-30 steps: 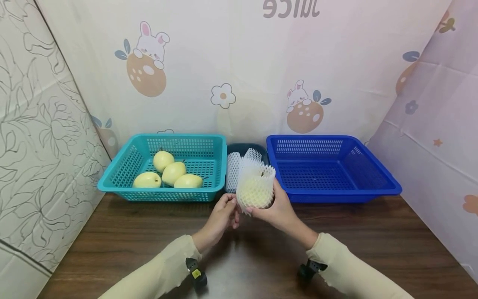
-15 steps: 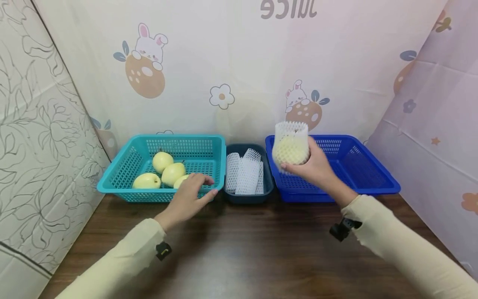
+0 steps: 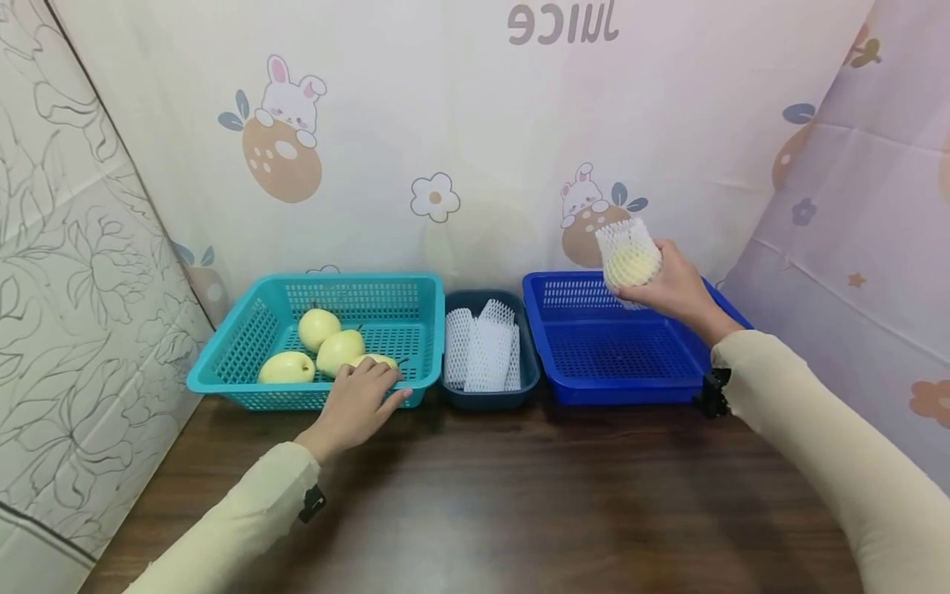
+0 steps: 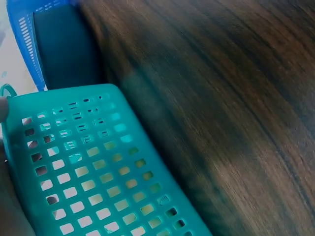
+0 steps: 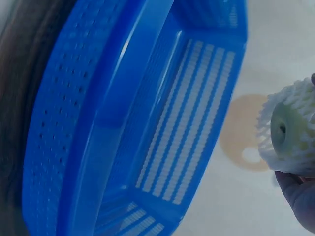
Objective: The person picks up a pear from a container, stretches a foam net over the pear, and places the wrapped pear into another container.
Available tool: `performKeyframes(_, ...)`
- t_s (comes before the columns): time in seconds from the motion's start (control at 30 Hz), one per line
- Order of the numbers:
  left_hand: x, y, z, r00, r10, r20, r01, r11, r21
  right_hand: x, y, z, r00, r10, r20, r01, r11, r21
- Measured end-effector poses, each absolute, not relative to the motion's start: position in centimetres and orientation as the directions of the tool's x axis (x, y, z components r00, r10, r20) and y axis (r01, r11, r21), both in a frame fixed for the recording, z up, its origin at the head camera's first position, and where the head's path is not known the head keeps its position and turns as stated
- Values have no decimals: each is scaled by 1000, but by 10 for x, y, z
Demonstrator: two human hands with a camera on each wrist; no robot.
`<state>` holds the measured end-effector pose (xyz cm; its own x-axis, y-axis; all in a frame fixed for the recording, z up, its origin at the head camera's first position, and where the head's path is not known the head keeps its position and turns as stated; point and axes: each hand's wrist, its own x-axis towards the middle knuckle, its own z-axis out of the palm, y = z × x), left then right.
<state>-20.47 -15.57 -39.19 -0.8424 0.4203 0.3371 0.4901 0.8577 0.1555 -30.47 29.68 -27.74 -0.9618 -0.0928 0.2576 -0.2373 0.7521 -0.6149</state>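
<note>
The right hand holds 1 net-wrapped pear, fingers and thumb curled around its side. The pear is raised clear of the blue basket; in the head view it overlaps the basket's rear rim. In the right wrist view, 1 bare end of the fruit, with a dark dimple, shows through the net opening.

The left hand is positioned over the front rim of the teal basket. Its fingers extend to the front pear and partly cover it; the thumb is spread apart. The grip is loose and wide; contact with the pear cannot be confirmed.

3 further pears lie in the teal basket: the left pear, the rear pear and the middle pear.

Between the 2 baskets sits a dark tray containing white foam nets. All 3 containers stand on a brown wood-grain table, before a printed backdrop.
</note>
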Motion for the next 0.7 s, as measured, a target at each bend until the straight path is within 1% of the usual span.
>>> performKeyframes(0.13,-205,-154,-395,-822,448,351,509,855,100,-319,310,-284,-966,-99,240,-226,775,-590)
performKeyframes(0.3,-203,-155,-398,-819,450,356,502,862,65,-338,325,-296,-965,-113,236,-221,833,-507)
performKeyframes(0.37,-202,-155,-399,-818,448,362,497,866,51,-343,330,-301,-971,-122,205,-210,848,-487)
performKeyframes(0.5,-204,-154,-399,-805,449,387,501,865,38,-350,340,-309,-984,-141,107,-175,864,-473)
performKeyframes(0.7,-205,-155,-398,-790,465,400,519,854,32,-357,351,-320,-991,-135,-8,-119,899,-421)
